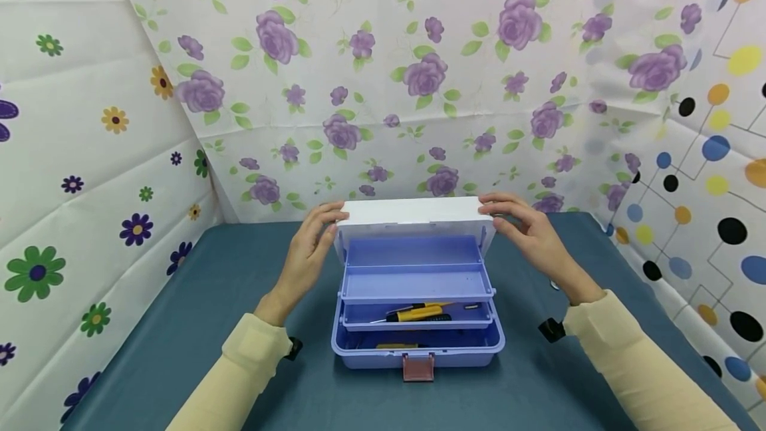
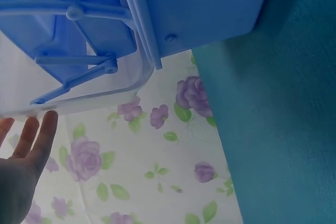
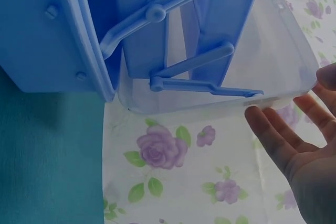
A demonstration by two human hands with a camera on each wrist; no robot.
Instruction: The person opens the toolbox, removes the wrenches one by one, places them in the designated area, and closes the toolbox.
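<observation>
A periwinkle-blue toolbox (image 1: 494,344) stands with its translucent white lid (image 1: 419,211) raised and its tiers spread. My left hand (image 1: 308,255) touches the lid's left end with extended fingers. At the opposite end, my right hand (image 1: 535,241) rests its fingers against the lid's corner. Both wrist views show fingertips along the lid's outer side. A yellow-and-black screwdriver (image 1: 419,313) lies in the middle tray (image 1: 359,316) among other small tools. The upper tray (image 1: 415,283) shows no tools. Below, a yellow item (image 1: 397,346) is partly hidden in the base.
A brownish-pink latch (image 1: 417,368) hangs at the toolbox front. Blue hinge arms (image 3: 194,85) link the trays to the lid. The toolbox stands on a dark teal table (image 1: 179,351), with a flower-patterned cloth (image 1: 371,85) behind it. A small shiny object (image 1: 554,285) lies by my right forearm.
</observation>
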